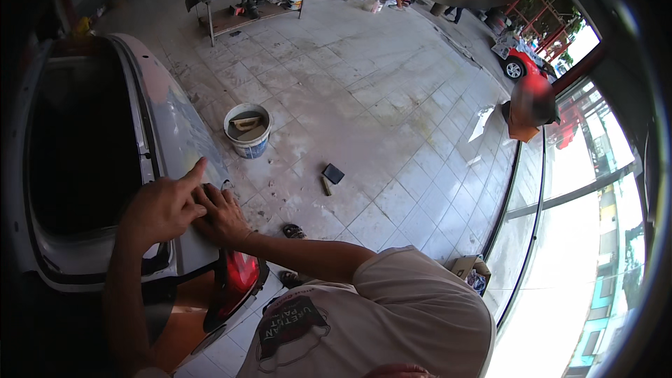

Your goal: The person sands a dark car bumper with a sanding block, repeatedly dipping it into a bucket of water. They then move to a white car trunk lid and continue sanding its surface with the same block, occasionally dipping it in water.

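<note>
My left hand (157, 210) is over the car's rear side panel, with its index finger stretched out and the other fingers curled. Nothing shows in it. Just right of it, my right hand (224, 220) rests on the panel with its fingers laid along the surface. That panel (171, 122) is pale grey with patches of pink and whitish filler, running beside the dark rear window (84, 140). Below the hands sits the red tail light (243, 271). Where the left fingertips meet or clear the panel, I cannot tell.
A white bucket (252, 148) with block-like pieces inside stands beside the car. On the tiled floor lie a dark pad (334, 173) and a small tan block (326, 185). A metal table (241, 22) holds cans at the back. Glass panels (588, 238) line the right; an open box (470, 269) stands nearby.
</note>
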`<action>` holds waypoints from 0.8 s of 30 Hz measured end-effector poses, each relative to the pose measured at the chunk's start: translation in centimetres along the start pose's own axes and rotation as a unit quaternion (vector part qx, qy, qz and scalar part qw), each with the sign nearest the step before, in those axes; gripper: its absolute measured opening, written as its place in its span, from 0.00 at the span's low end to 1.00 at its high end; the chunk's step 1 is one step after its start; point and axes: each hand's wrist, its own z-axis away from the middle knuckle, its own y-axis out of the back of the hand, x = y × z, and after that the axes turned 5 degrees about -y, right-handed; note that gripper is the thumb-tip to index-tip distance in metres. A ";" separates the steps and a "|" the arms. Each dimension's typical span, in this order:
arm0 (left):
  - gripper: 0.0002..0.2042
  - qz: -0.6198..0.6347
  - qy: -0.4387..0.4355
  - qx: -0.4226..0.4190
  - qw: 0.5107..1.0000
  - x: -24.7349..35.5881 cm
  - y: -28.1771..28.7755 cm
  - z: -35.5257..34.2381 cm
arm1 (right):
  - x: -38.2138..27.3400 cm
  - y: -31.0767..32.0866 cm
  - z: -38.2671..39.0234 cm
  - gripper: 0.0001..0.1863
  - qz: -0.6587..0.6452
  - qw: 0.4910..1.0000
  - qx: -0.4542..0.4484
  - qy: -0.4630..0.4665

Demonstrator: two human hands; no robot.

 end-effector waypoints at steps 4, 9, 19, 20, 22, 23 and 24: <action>0.47 -0.044 -0.376 0.191 0.906 13.1 2.9 -9.2 | 0.4 0.1 -0.5 0.34 0.036 0.996 -0.076 0.017; 0.42 0.008 -0.360 0.390 0.847 19.1 10.2 -22.3 | 1.0 0.5 -1.9 0.33 0.154 0.984 -0.068 0.053; 0.34 0.031 -0.332 0.358 0.872 15.1 13.3 -15.3 | 1.6 1.7 0.1 0.43 0.029 0.995 -0.095 0.016; 0.39 -0.076 -0.300 0.328 0.893 13.3 12.0 -11.9 | 1.6 1.8 0.3 0.44 0.033 0.993 -0.098 0.056; 0.39 -0.078 -0.260 0.173 0.947 8.1 10.2 -6.2 | 1.7 1.7 -0.4 0.43 0.069 0.995 -0.032 0.067; 0.37 -0.112 -0.234 0.133 0.956 5.0 9.3 -3.7 | 1.8 1.5 -1.6 0.43 0.089 0.991 -0.054 0.081; 0.35 -0.077 -0.209 0.116 0.968 1.6 8.3 -1.8 | 1.9 1.1 -3.6 0.42 0.057 0.997 -0.037 0.038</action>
